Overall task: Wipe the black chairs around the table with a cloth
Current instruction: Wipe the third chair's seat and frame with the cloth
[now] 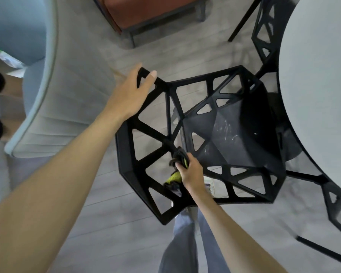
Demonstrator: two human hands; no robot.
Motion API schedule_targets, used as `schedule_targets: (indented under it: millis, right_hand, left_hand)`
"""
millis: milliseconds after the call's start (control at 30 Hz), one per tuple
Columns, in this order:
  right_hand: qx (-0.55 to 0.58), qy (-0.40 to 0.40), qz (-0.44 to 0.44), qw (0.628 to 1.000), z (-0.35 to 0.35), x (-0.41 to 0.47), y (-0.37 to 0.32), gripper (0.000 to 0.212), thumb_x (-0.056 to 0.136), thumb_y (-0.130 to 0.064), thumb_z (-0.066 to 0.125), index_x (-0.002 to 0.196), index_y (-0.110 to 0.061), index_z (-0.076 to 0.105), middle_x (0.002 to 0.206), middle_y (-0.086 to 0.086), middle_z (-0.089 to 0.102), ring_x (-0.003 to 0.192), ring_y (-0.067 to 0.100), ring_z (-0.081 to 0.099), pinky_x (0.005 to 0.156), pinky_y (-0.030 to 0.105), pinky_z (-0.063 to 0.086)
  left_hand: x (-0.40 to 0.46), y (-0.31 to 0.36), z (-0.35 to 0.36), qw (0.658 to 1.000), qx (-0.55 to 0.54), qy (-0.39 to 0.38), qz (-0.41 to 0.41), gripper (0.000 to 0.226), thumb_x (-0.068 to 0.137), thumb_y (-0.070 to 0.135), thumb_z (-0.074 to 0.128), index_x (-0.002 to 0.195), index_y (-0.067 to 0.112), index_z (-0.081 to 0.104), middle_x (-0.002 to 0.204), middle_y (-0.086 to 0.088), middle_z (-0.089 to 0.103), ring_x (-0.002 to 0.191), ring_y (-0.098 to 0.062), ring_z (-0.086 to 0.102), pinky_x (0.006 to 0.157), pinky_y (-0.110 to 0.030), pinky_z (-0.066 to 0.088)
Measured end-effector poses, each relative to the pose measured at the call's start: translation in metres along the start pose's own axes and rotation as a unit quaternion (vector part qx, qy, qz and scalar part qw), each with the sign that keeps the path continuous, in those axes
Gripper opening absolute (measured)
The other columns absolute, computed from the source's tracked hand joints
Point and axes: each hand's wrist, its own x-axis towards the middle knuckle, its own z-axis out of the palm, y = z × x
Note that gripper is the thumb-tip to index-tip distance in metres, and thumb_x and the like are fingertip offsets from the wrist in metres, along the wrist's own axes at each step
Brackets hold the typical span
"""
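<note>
Now — chair [215, 134] seat faces table [319, 75] | cloth [178, 164] bunched — vertical

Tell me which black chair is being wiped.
The middle chair: left hand grips its backrest, right hand holds the cloth against it; the others stand untouched.

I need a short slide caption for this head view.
Left hand holds the black chair backrest; right hand wipes it with a cloth.

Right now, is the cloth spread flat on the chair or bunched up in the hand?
Bunched up. The right hand grips the cloth as a black and yellow wad against the black chair backrest lattice.
</note>
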Motion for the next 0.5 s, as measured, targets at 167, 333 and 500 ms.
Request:
schedule_targets:
  millis: [167, 333, 500]
  right_hand:
    - [0.061, 0.058, 0.028, 0.996, 0.029, 0.085, -0.039, 0.022, 0.099, -0.024, 0.064, 0.119, -0.017, 0.060, 0.112, 0.005, 0.062, 0.110, 0.025, 0.064, 0.098, 0.051, 0.054]
    - [0.032, 0.015, -0.003, 0.999, 0.015, 0.045, -0.017, 0.016, 0.094, -0.017, 0.073, 0.107, -0.016, 0.063, 0.102, 0.002, 0.063, 0.098, 0.021, 0.065, 0.091, 0.035, 0.053]
    - [0.036, -0.005, -0.025, 0.999, 0.008, 0.050, -0.030, 0.017, 0.093, -0.009, 0.072, 0.102, -0.017, 0.060, 0.102, 0.000, 0.062, 0.095, 0.014, 0.062, 0.086, 0.029, 0.050]
  left_hand:
    - [0.005, -0.004, 0.001, 1.000, 0.012, 0.012, -0.002, 0.065, 0.106, 0.064, 0.031, 0.162, 0.031, 0.026, 0.152, -0.007, 0.053, 0.142, -0.027, 0.047, 0.110, -0.034, 0.034]
    - [0.002, -0.002, 0.000, 1.000, 0.014, 0.013, -0.011, 0.059, 0.106, 0.062, 0.030, 0.159, 0.036, 0.027, 0.147, -0.012, 0.057, 0.134, -0.029, 0.055, 0.115, -0.042, 0.039]
    - [-0.003, 0.009, -0.004, 0.999, 0.035, 0.014, -0.010, 0.055, 0.107, 0.059, 0.031, 0.158, 0.039, 0.025, 0.131, -0.004, 0.062, 0.070, 0.008, 0.052, 0.107, -0.045, 0.045]
